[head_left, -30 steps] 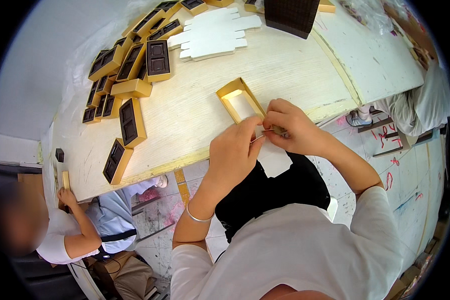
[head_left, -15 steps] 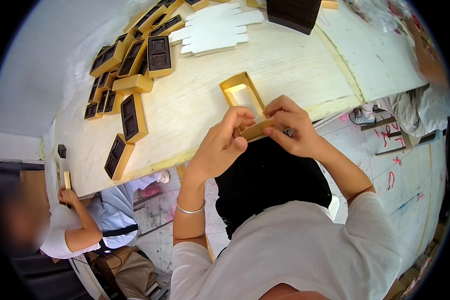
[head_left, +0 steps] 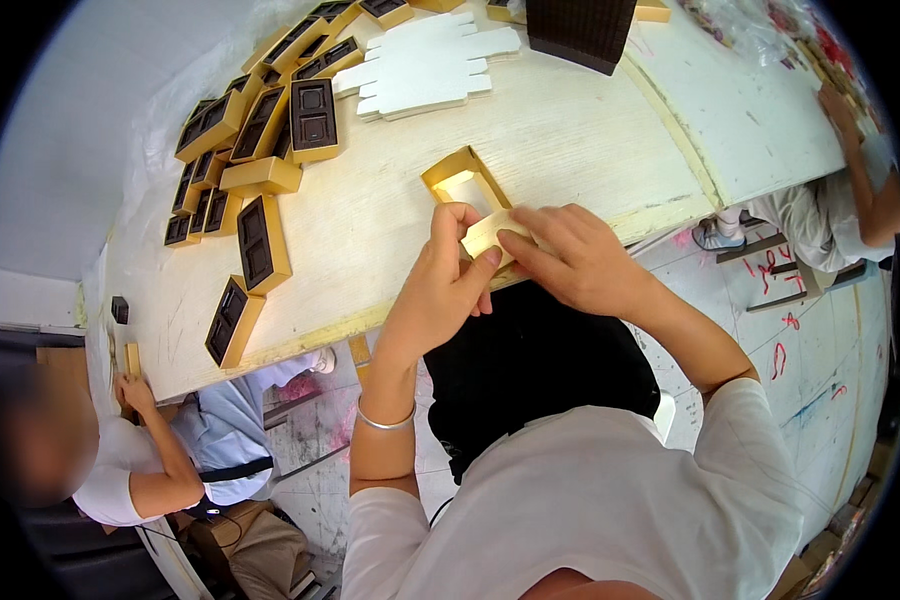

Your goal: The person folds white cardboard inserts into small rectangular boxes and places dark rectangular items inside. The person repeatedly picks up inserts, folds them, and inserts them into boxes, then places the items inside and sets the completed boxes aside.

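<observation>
Best fold the end flap (head_left: 484, 235) evenly along its crease, pressing lightly so it doesn't buckle; the left hand (head_left: 432, 278) and right hand (head_left: 576, 262) both pinch it. The box (head_left: 488, 180), in the centre of the frame by the surface's (head_left: 595, 140) near edge, looks gold, shiny and open-topped, far end upright

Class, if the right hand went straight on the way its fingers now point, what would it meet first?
Probably the gold panel, which the right hand seems to be touching; the left hand appears just beyond, though depth is unclear.
</observation>
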### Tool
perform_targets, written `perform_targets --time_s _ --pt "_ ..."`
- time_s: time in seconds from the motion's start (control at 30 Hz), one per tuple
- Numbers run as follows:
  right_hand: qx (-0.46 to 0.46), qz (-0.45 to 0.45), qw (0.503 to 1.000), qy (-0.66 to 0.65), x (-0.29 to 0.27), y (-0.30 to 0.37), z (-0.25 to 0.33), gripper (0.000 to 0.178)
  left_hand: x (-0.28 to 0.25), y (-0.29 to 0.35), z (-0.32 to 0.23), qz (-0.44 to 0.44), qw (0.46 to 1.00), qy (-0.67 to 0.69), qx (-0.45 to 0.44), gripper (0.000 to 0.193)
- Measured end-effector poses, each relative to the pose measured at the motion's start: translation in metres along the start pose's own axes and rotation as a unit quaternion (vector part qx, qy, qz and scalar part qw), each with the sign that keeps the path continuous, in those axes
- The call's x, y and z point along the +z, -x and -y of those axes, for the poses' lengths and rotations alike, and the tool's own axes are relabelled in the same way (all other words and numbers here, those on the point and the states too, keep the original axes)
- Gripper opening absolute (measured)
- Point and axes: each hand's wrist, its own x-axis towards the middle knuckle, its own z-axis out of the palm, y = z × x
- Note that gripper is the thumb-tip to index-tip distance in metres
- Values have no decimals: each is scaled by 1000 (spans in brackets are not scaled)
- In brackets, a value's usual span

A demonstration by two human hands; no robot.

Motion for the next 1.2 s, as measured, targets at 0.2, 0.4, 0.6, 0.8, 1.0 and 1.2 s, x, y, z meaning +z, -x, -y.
perform_targets --time_s 0.2,0.4,0.6,0.8,1.0,1.2 --pt "53 38 996 -65 6 -5 2 19 18 13 5 -167 930 -282 164 24" --pt "72 202 969 -119 -4 -26 -3 11 19 10 16 -161 890 -368 217 12" --pt "260 125 882 -373 -32 -56 -41 20 10 18 7 -121 894 -399 163 23" --pt "131 -79 986 60 5 -81 -133 22 17 34 -25 -152 892 -378 197 62" --pt "138 -66 912 380 -59 -89 -193 27 -72 -5 -26 -56 874 -416 246 85" --pt "280 29 935 216 -86 -99 -218 11 -66 -37 -19 29 907 -384 169 71"
